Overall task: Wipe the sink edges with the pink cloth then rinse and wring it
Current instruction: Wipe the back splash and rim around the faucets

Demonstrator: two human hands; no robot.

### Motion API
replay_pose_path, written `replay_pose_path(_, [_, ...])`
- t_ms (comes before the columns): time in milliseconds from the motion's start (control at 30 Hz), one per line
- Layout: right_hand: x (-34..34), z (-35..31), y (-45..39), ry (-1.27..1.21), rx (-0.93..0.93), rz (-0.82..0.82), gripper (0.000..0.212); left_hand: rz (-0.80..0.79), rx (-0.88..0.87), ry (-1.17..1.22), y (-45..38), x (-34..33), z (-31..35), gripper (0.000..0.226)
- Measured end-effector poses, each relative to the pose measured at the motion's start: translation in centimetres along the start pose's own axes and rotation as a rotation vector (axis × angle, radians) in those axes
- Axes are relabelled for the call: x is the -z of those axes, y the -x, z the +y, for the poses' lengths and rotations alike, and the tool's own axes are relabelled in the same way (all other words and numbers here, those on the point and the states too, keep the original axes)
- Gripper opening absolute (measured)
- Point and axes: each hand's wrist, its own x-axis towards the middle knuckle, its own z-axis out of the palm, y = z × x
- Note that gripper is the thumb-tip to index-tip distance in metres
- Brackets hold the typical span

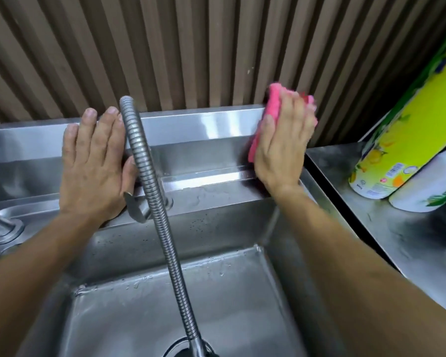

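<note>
The right hand (285, 140) presses the pink cloth (274, 99) flat-fingered against the steel sink (204, 124) back edge below a ribbed brown wall (191, 47); the left hand (95, 163) rests flat, fingers straight.

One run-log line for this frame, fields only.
phase: wiping | right hand: presses pink cloth on sink back edge | left hand: flat on back edge beside hose | rinse, wring: not done

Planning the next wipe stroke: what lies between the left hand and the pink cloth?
In the head view, the faucet's flexible metal hose beside the left hand, then bare steel backsplash up to the pink cloth.
</note>
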Motion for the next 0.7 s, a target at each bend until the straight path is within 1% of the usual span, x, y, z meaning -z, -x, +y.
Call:
replay_pose_path(33, [0.2,0.5,-0.5,-0.025,-0.096,0.036,0.051,-0.001,0.005,-0.015,0.0,-0.1,-0.1,0.078])
replay_pose_path(133, [-0.1,-0.8,-1.0,-0.17,-0.285,0.175,0.049,0.003,0.0,-0.031,-0.1,-0.2,-0.1,0.077])
replay_pose_path(200, [-0.4,-2.6,-1.3,-0.32,-0.515,0.265,0.052,0.009,-0.005,-0.011,0.0,-0.1,0.0,0.081])
replay_pose_path(233, [-0.7,-3.5,-1.2,-0.349,-0.596,0.278,0.056,0.004,-0.008,-0.001,0.0,-0.1,0.1,0.082])
replay_pose_path(267, [-1.0,-4.5,-0.7,-0.329,-0.607,0.261,0.058,-0.009,-0.013,0.0,0.1,-0.2,0.2,0.083])
replay_pose_path(300, [-1.2,-5.3,0.1,-0.281,-0.533,0.219,0.059,-0.031,-0.019,-0.006,0.2,-0.2,0.1,0.084])
replay_pose_path(333, [-1.5,-6.2,1.1,-0.23,-0.379,0.158,0.058,-0.059,-0.026,-0.013,0.3,-0.2,0.0,0.086])
replay_pose_path(367, [-1.7,-7.1,2.2,-0.214,-0.181,0.086,0.056,-0.081,-0.033,-0.021,0.3,-0.1,-0.2,0.087])
replay_pose_path(400, [-1.7,-8.0,3.1,-0.242,0.01,0.015,0.052,-0.092,-0.035,-0.026,0.4,0.2,-0.2,0.086])
replay_pose_path(433, [-1.5,-8.6,3.4,-0.302,0.157,-0.048,0.049,-0.091,-0.037,-0.026,0.4,0.5,-0.2,0.082])
replay_pose_path(467, [-1.1,-9.0,3.3,-0.372,0.249,-0.094,0.046,-0.086,-0.046,-0.02,0.3,0.8,-0.1,0.077])
replay_pose_path(533, [0.1,-9.3,3.4,-0.453,0.323,-0.146,0.043,-0.097,-0.095,0.001,0.3,1.7,-0.2,0.072])
replay_pose_path(600, [1.2,-9.1,4.9,-0.415,0.424,-0.257,0.044,-0.132,-0.123,0.031,1.1,2.7,-1.0,0.07])
replay_pose_path(633, [1.6,-9.0,6.2,-0.332,0.507,-0.369,0.047,-0.158,-0.1,0.055,1.7,3.2,-1.5,0.07])
replay_pose_path(700, [2.2,-8.6,8.4,-0.101,0.631,-0.661,0.055,-0.225,-0.041,0.104,3.6,4.1,-2.4,0.07])
